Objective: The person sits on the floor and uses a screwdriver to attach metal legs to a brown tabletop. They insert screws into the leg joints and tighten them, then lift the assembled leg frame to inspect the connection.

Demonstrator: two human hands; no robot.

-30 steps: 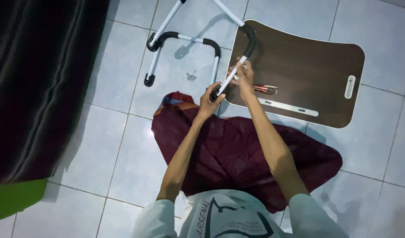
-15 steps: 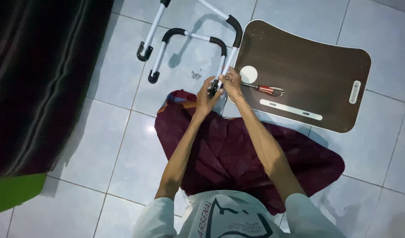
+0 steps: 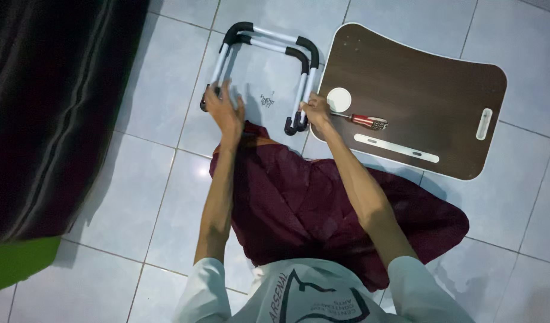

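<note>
Two U-shaped metal leg frames (image 3: 260, 66), silver tubes with black bent corners and black end caps, lie stacked on the tiled floor (image 3: 155, 179), just left of the brown board's left edge. Left hand (image 3: 223, 110) rests on the left tube ends, fingers spread over them, palm down; grip partly hidden, cannot tell whether it clasps the tube. Right hand (image 3: 315, 111) is closed round the right tube near its black end caps (image 3: 294, 124). Small pile of screws (image 3: 266, 100) sits on the floor between the two hands, inside the frame, apart from both. Brown board (image 3: 412, 96), rounded corners, lies flat on the tiles right of the frames. On it near the left edge: a white round disc (image 3: 339, 99), touching or just beside the right hand; a red-handled screwdriver (image 3: 363, 121) just right of that hand; a long white slot strip (image 3: 396, 148) near the lower edge; a short white slot (image 3: 483, 124) near the right edge. Maroon cloth (image 3: 323, 203) covers the person's lap below the hands. Dark curtain (image 3: 54, 101) hangs along the left.
</note>
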